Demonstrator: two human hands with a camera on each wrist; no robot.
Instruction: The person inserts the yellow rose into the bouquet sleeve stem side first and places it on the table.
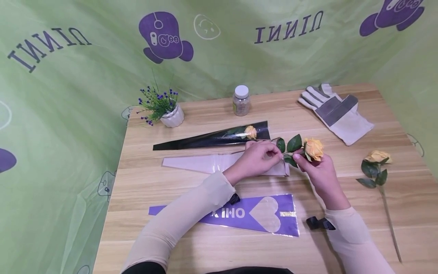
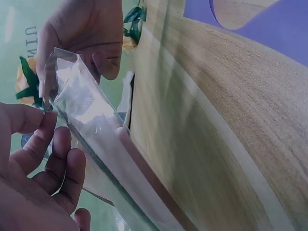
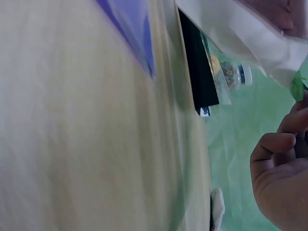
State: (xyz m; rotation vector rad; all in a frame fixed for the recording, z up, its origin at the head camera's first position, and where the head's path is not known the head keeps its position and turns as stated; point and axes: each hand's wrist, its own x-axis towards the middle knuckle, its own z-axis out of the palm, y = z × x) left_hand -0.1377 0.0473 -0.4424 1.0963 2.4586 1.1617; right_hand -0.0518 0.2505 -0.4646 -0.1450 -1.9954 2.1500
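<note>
My right hand (image 1: 321,175) holds an orange artificial rose (image 1: 313,148) just under its bloom. Green leaves (image 1: 294,143) spread from the stem at the mouth of a white flower sleeve (image 1: 191,163) with a clear front. At that mouth, my left hand (image 1: 258,159) pinches the sleeve's edge with thumb and index finger, its other fingers curled. In the left wrist view, a dark green stem (image 2: 103,168) runs along the raised sleeve (image 2: 91,106). The right wrist view shows my right hand (image 3: 279,178) beside a leaf (image 3: 297,86) at the sleeve's end.
Behind lies a black sleeve (image 1: 202,140) with a rose inside; in front, a purple sleeve (image 1: 287,224) with a heart window. Another rose (image 1: 378,156) and work gloves (image 1: 342,114) lie to the right. A jar (image 1: 241,102) and potted plant (image 1: 172,117) stand at the back.
</note>
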